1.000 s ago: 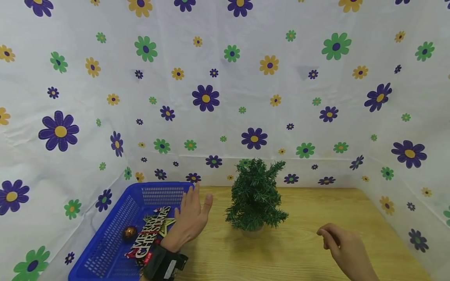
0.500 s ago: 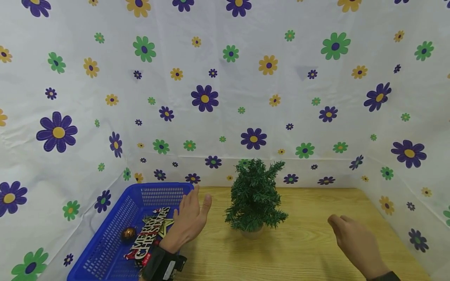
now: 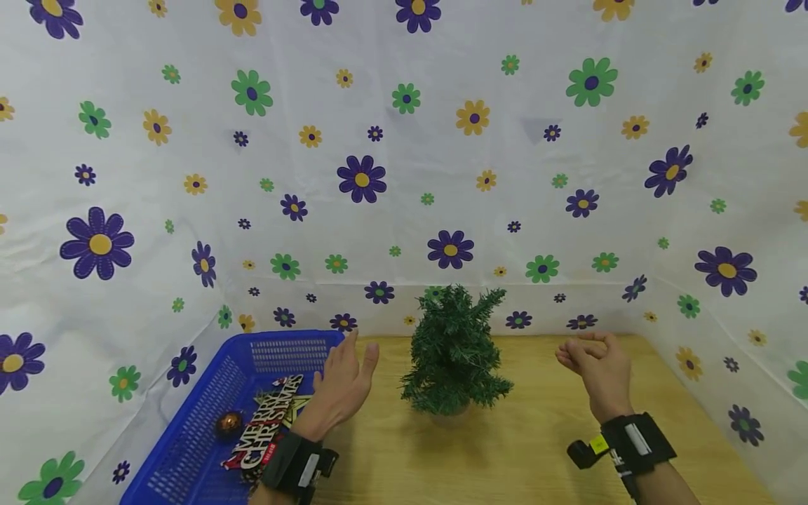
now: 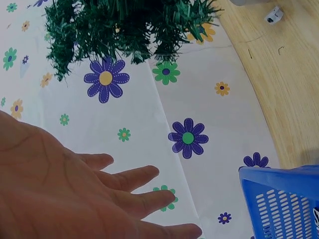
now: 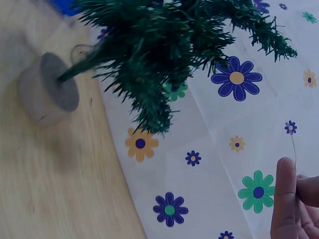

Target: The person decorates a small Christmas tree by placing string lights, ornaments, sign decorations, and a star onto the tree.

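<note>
A small green artificial Christmas tree (image 3: pixel 451 351) stands upright on the wooden table, its round grey base (image 5: pixel 40 99) showing in the right wrist view. My left hand (image 3: pixel 341 393) hovers beside the right rim of a blue basket (image 3: pixel 284 337), fingers straight, holding nothing. Right of the tree, my right hand (image 3: pixel 600 372) is raised with thumb and fingers together. They pinch a thin, pale thread (image 5: pixel 293 144), faintly seen in the right wrist view; where it leads is unclear.
Inside the basket lie a "Merry Christmas" sign (image 3: pixel 268 424), a shiny brown ball (image 3: pixel 229 424) and a gold star (image 3: pixel 299 407) partly covered. Small bits, one a white piece (image 4: pixel 273 15), are on the table. Flowered white cloth (image 3: pixel 366 231) walls surround the table.
My right hand has moved up and away from me over the table, bringing its wrist strap into view. The left hand has stayed almost still. The head view has shifted slightly.
</note>
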A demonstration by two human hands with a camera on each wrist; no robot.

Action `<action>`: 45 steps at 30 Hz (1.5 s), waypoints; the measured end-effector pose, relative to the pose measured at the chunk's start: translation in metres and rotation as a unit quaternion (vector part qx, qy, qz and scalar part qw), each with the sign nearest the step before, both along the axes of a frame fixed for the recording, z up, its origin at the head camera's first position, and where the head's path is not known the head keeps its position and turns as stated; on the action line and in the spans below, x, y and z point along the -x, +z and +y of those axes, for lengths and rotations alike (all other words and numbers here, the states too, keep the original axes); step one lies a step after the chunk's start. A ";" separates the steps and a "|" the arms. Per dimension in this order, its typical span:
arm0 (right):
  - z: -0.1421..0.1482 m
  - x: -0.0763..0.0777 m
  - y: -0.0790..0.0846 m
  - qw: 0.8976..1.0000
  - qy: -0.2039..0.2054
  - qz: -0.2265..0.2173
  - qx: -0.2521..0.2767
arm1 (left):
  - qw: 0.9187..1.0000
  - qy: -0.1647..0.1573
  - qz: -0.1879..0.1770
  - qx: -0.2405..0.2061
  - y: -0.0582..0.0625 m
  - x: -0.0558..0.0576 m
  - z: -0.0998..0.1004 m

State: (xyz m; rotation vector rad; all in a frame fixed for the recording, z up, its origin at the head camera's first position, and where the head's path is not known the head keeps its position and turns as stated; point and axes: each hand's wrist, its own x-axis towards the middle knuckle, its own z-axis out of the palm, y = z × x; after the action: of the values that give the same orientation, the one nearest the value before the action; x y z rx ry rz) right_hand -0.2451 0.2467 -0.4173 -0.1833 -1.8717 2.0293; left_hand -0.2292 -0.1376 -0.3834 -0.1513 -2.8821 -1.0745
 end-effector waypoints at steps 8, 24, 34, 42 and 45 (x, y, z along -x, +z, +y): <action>-0.015 0.025 0.008 1.000 0.009 0.018 0.001 | 1.000 -0.014 0.013 -0.022 0.003 0.026 -0.009; -0.044 0.078 0.021 0.985 0.137 0.088 -0.052 | 0.985 -0.143 0.046 -0.085 0.045 0.108 0.010; -0.060 0.105 0.033 0.972 0.161 0.060 -0.157 | 0.973 -0.227 -0.012 -0.031 0.067 0.146 0.035; -0.066 0.110 0.035 0.965 0.192 0.067 -0.168 | 0.953 -0.302 -0.004 -0.026 0.060 0.158 0.061; -0.069 0.111 0.035 0.962 0.200 0.072 -0.169 | 0.958 -0.283 0.029 -0.025 0.054 0.162 0.064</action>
State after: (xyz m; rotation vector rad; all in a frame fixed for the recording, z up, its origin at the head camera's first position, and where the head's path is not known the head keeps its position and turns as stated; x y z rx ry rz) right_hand -0.3560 0.1773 -0.3821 0.4559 -2.2577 1.8476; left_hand -0.3909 -0.0733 -0.3297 -1.0356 -2.8153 -1.1761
